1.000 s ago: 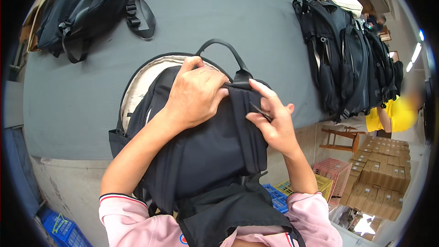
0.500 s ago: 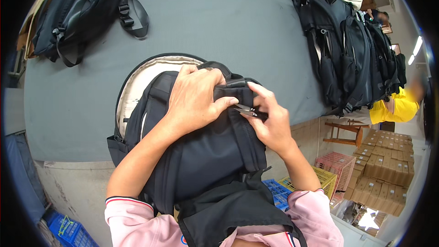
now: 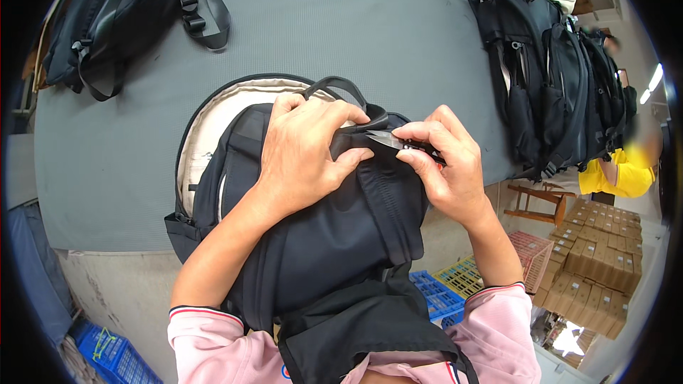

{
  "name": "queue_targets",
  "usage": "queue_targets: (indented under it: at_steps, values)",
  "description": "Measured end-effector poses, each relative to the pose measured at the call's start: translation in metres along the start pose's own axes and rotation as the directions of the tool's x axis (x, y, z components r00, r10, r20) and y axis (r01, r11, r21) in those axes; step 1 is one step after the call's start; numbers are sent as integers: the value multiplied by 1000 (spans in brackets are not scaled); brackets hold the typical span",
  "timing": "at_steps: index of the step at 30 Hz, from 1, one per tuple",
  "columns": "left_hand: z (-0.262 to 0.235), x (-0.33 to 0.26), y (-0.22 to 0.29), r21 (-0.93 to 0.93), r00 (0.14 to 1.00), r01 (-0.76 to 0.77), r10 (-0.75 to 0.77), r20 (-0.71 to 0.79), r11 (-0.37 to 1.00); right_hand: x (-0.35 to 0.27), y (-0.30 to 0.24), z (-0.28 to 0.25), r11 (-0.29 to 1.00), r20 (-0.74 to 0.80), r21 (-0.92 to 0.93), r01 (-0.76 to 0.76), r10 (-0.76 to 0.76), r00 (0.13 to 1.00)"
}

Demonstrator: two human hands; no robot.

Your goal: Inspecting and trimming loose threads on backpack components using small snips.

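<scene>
At your upper left, a black backpack with loose webbing straps (image 3: pixel 121 14) lies on the grey felt-covered table (image 3: pixel 356 21). To your right, a row of black backpacks (image 3: pixel 555 71) stands near the table's edge. Below it you see stacked brown cardboard boxes (image 3: pixel 597 249), a small wooden stool (image 3: pixel 537 203) and blue plastic crates (image 3: pixel 434 295).

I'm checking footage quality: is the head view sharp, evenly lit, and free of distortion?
Head view: both the left hand and right hand on the black fabric backpack are sharp under soft, even light; fisheye bends the grey table edges, black vignette rings the rim, and a bright ceiling light glares at right.
</scene>
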State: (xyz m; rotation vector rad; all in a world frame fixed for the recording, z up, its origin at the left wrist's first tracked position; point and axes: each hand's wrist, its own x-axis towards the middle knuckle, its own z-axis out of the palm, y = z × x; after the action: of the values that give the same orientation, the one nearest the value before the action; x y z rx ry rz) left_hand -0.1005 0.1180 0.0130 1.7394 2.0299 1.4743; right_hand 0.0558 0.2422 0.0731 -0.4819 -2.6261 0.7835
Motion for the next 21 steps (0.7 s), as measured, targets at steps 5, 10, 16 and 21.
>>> queue_targets:
  at_steps: [5, 10, 16, 21]
  values:
    - [0, 0, 1, 2, 999, 30, -30, 25, 1000, 7, 1, -1, 999, 41, -35, 29, -28, 999]
    - [1, -1, 2, 11, 1000, 10, -10, 22, 1000, 11, 3, -6, 1000, 118, 12, 9, -11, 993]
    - [2, -3, 2, 53, 1000, -7, 7, 9, 999, 17, 3, -10, 1000, 202, 26, -3, -3, 979]
    - [5, -3, 8, 115, 999, -41, 41, -1, 993, 24, 3, -20, 943, 368, 196, -269, 183, 912]
